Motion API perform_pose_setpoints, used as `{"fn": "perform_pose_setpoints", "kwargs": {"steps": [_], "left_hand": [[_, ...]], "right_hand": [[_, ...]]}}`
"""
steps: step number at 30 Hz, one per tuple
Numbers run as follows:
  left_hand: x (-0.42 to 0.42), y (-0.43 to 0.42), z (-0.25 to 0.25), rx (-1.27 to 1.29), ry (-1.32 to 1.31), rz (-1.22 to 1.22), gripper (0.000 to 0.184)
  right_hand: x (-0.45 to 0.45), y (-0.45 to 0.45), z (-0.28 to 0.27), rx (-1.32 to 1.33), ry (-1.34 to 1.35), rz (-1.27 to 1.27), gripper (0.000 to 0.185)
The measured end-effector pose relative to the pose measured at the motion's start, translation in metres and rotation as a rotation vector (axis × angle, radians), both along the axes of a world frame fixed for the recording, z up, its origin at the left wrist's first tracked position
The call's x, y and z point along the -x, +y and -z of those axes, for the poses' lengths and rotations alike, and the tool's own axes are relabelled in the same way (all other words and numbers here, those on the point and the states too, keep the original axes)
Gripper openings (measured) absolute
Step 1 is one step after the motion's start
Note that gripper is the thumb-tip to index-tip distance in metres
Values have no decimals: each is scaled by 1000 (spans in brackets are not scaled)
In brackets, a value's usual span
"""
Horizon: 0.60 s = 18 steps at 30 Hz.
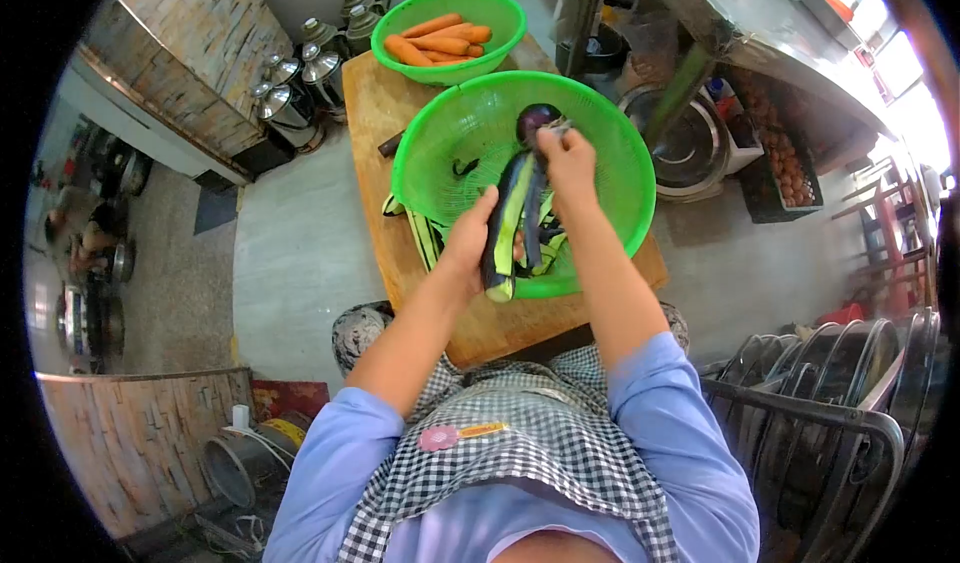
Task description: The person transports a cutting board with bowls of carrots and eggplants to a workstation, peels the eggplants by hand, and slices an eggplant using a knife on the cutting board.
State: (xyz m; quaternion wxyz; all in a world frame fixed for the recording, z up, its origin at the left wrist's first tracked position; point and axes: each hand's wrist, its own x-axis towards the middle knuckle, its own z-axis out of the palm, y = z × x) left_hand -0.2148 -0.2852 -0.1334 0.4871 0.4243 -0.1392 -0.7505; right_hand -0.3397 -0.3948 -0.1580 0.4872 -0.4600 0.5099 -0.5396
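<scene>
While clasping in the left hand (468, 245) a part-peeled eggplant (508, 228), slants it, presumably for easy reach; near its far end, pinches in the right hand (570, 175) seemingly a small, blurred tool (561, 128); works above the green basket (622, 168), likely to catch peel (533, 238).

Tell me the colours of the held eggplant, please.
The eggplant is blackish purple and pale green, best seen in the head view.

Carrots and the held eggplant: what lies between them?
Near wall of the small green basin and far wall of the large green basin; head view.
</scene>
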Motion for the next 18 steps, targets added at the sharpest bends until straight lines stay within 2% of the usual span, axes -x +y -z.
{"fn": "perform_pose_setpoints", "kwargs": {"steps": [1, 2, 4, 6, 8, 9, 11, 12, 14, 16, 17, 18], "left_hand": [[-3, 1, 18, 51, 155, 28, 41], [-6, 3, 13, 37, 143, 0, 43], [-12, 5, 1, 13, 126, -64, 46], [-27, -1, 4, 81, 107, -79, 45], [-35, -17, 19, 86, 199, -64, 41], [-35, -23, 19, 64, 240, -55, 42], [-31, -31, 15, 91, 193, -73, 43], [-29, -33, 15, 101, 169, -80, 44], [-28, -37, 21, 178, 46, -23, 46], [-19, -37, 15, 261, -24, -37, 45], [-13, -33, 7, 140, -91, -82, 43], [-13, -32, 10, 174, -122, -90, 43]], "right_hand": [[12, -22, 18, -71, 47, 126, 20], [27, -37, 30, -142, 93, 251, 20], [60, -39, 32, -212, 139, 313, 20], [76, -38, 38, -127, 234, 243, 19], [70, -12, 24, -85, 317, 111, 17], [55, 12, -2, -73, 353, 15, 15], [25, 54, -15, 32, 24, -117, 11], [17, 72, -16, 85, 16, -174, 9], [3, 102, -19, 17, -171, -298, 18], [-10, 119, -26, 57, -207, -308, 14], [-14, 124, -24, 44, -233, -305, 13], [-16, 126, -23, 33, -260, -303, 12]]}}
